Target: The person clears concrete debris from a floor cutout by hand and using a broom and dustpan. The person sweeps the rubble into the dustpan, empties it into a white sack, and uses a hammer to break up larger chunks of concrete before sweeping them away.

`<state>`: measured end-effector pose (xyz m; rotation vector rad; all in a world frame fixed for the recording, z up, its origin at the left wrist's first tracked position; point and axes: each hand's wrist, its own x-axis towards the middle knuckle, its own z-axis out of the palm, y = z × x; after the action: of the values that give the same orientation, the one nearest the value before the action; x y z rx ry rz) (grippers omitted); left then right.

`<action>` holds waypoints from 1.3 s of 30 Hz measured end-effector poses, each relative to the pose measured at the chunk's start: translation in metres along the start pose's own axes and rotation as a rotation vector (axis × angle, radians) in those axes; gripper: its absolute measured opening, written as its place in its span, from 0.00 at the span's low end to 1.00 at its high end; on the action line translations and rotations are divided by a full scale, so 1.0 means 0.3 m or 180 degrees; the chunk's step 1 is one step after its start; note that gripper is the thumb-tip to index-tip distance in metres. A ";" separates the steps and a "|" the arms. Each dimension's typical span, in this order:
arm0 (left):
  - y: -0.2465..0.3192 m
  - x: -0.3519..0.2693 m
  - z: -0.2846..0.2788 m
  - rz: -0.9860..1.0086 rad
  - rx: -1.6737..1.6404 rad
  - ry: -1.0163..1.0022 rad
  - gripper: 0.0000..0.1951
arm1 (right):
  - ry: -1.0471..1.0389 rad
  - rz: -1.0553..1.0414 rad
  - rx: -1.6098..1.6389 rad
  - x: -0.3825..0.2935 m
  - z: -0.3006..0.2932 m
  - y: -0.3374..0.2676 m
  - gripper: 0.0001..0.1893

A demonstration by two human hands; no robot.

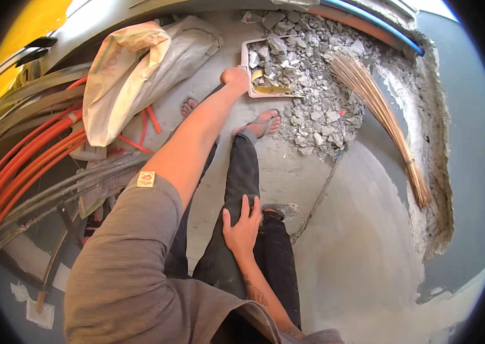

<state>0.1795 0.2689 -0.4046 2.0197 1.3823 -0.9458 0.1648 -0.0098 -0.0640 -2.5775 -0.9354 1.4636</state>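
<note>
My left hand is closed on the near left edge of a pale, shallow plastic pan. Chunks of broken concrete lie in the pan, along with a yellow curved piece. Its right side runs into a heap of concrete rubble on the floor. My right hand rests on a dark trouser leg near the knee, fingers spread and holding nothing. A sandalled foot stands just below the pan, close to the rubble.
A stick broom leans at the right beside a chased-out wall channel. An open woven sack stands at left, near orange conduits and metal lengths. A blue pipe runs along the top right. Another dark trouser leg shows below.
</note>
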 end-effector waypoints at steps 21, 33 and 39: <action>-0.524 -0.489 0.073 -0.0107 -0.1379 0.0024 0.21 | -0.0016 -0.0225 -0.0505 0.056 0.007 -0.055 0.31; -0.788 -1.351 -0.206 -0.0713 -0.2320 0.0253 0.20 | 0.2036 -0.1905 0.0344 0.380 -0.508 -0.535 0.16; -0.814 -1.466 -0.222 -0.1136 -0.2707 0.0386 0.19 | 0.0701 -0.2707 -0.0522 0.865 -0.495 -1.064 0.18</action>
<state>-0.1370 0.1486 -0.0265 1.2218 1.8370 -0.2558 0.2254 0.4230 -0.0820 -1.9139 -1.8359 0.8659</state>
